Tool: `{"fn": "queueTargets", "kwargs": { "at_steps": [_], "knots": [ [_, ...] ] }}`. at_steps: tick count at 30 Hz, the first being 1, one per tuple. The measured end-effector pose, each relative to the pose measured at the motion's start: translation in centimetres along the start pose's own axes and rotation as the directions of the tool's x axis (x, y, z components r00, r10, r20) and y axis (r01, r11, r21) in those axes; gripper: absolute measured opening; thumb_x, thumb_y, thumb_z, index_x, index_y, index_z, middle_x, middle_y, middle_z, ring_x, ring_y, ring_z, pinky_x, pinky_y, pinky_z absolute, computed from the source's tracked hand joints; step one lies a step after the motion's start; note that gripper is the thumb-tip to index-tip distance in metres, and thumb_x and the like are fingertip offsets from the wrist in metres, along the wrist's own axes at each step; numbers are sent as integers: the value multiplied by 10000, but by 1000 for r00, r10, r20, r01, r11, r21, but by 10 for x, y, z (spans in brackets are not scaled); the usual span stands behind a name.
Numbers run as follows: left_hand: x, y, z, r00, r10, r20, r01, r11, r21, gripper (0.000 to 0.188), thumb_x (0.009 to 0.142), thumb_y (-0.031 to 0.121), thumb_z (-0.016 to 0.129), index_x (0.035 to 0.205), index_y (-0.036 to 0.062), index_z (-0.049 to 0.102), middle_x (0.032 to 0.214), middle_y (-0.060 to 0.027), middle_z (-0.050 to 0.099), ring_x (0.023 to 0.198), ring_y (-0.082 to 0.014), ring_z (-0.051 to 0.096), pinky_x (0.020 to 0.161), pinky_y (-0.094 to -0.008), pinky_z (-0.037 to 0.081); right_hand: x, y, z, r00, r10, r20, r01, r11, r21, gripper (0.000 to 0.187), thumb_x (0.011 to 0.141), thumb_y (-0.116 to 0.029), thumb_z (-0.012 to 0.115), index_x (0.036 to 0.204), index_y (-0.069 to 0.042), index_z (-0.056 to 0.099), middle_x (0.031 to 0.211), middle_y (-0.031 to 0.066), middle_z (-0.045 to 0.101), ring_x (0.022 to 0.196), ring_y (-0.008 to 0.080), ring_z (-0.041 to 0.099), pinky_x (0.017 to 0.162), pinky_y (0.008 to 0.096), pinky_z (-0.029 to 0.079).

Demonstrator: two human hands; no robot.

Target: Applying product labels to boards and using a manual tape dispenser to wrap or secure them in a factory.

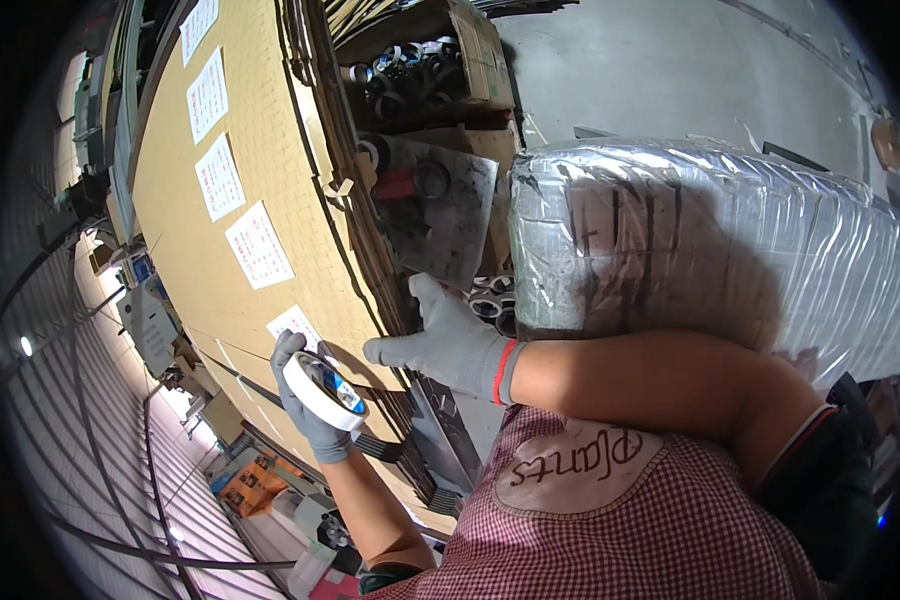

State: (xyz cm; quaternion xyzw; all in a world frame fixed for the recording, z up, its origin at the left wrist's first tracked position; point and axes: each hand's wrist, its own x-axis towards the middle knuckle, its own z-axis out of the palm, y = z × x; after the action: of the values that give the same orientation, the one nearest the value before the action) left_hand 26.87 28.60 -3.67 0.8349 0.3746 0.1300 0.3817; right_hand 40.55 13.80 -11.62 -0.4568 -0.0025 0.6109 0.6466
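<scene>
My left hand (pixel 315 410), in a grey glove, is closed round a roll of white tape (pixel 322 402) with a blue inner core. It is above the flat cardboard stack (pixel 260 110), beside the lowest of several white printed paper sheets (pixel 260 245) set in a row. My right hand (pixel 455 340), in a grey glove with a red cuff band, reaches across to the stack's edge. Its thumb and fingers are spread, and no object shows in them. Whether its fingertips touch the cardboard, I cannot tell.
A large bundle wrapped in clear film (pixel 670 250) stands at the right. Behind the stack, an open cardboard box (pixel 485 60) holds many tape rolls or cores. More rings (pixel 495 300) lie low between stack and bundle. Dark straps (pixel 378 446) show at the stack's near edge.
</scene>
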Motion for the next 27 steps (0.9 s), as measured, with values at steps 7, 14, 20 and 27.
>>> {"fn": "queueTargets", "kwargs": {
  "at_steps": [7, 14, 20, 27],
  "knots": [
    [1, -3, 2, 999, 4, 51, -6, 999, 51, 571, 942, 236, 587, 1414, -21, 393, 1358, -106, 459, 1167, -174, 504, 985, -297, 430, -3, -13, -4, 999, -5, -32, 9, 993, 115, 872, 709, -222, 806, 1369, 76, 320, 1276, 220, 510, 1169, 247, 506, 1000, 311, 399],
    [3, 4, -1, 993, -3, 116, -14, 989, 145, 601, 971, 309, 522, 1427, -45, 353, 1448, -141, 410, 1313, -239, 419, 1100, -352, 323, -10, -19, -5, 999, 2, 33, -10, 964, 265, 807, 735, -182, 806, 1354, 47, 343, 1207, 165, 536, 1077, 215, 520, 950, 315, 430],
    [1, 9, -3, 976, 135, 170, -158, 979, 128, 518, 932, 217, 531, 1381, -27, 444, 1371, -166, 445, 1272, -259, 436, 1075, -374, 323, -18, -25, 3, 1000, -15, 26, 7, 960, 281, 707, 770, -113, 780, 1336, -10, 370, 1210, 166, 538, 1051, 216, 558, 925, 318, 464],
    [-44, 77, 59, 977, 178, 119, -180, 983, 14, 169, 826, 154, 616, 888, -4, 623, 1353, -203, 525, 1226, -336, 440, 1046, -409, 321, -107, -39, -70, 997, -71, 25, 63, 970, 235, 462, 837, -58, 697, 1232, 12, 468, 1056, 102, 617, 915, 133, 610, 768, 272, 521]
  ]
}}
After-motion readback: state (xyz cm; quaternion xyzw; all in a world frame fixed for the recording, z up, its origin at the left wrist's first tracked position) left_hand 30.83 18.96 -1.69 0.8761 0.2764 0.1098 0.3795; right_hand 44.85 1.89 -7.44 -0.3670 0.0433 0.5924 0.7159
